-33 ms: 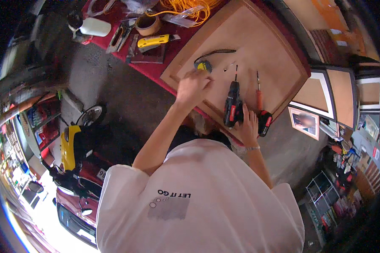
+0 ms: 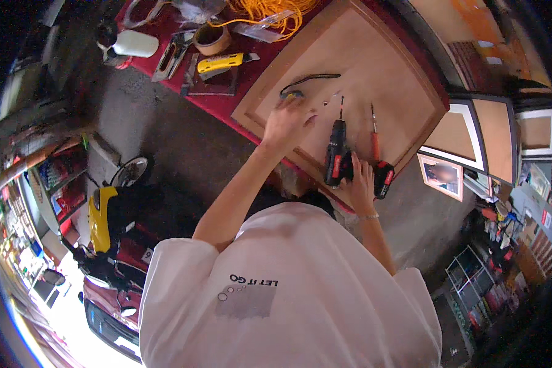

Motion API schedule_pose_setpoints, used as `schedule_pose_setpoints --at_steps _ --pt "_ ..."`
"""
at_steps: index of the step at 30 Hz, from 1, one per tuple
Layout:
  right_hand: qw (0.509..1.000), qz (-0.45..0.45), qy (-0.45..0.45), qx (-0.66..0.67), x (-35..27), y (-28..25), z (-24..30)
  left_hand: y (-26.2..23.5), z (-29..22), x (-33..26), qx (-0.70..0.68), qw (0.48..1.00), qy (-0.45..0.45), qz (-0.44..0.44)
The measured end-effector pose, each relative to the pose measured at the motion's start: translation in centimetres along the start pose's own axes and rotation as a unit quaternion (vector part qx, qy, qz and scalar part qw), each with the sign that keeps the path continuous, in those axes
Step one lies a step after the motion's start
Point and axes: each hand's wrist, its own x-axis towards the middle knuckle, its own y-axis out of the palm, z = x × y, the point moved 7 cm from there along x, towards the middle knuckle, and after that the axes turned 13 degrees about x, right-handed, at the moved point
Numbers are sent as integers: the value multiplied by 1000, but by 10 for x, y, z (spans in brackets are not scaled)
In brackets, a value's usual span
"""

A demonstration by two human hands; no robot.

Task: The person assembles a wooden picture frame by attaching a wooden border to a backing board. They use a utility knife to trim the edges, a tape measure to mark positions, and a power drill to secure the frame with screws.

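A cordless drill lies on its side on a framed brown board, its bit pointing away from me. My right hand lies across the drill's handle, fingers over it, between the body and the battery. Past the handle is a screwdriver with an orange handle. My left hand is over the near left part of the board, at a tape measure with a black strap. Motion smears its fingers, so their grip is unclear. Small metal pieces lie between the tape measure and the drill bit.
On the red-covered table are a yellow utility knife, a tape roll, a white bottle and tangled orange cord. Picture frames lean at the right. A yellow-and-black motorbike stands left.
My left hand has shifted slightly away from me and right, covering more of the tape measure. My right hand stays on the drill.
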Motion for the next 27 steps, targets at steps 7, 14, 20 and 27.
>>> schedule_pose_setpoints --at_steps 7,14,20,27 --pt "986 -50 22 158 112 -25 10 73 -29 54 251 941 209 86" --pt "997 8 -70 -34 226 18 26 56 -16 43 190 949 187 168" --pt "990 -53 -106 74 226 13 15 -25 -9 12 -389 905 -148 88" --pt "882 -89 43 461 112 -82 64 -28 -35 -31 -643 703 -292 84"
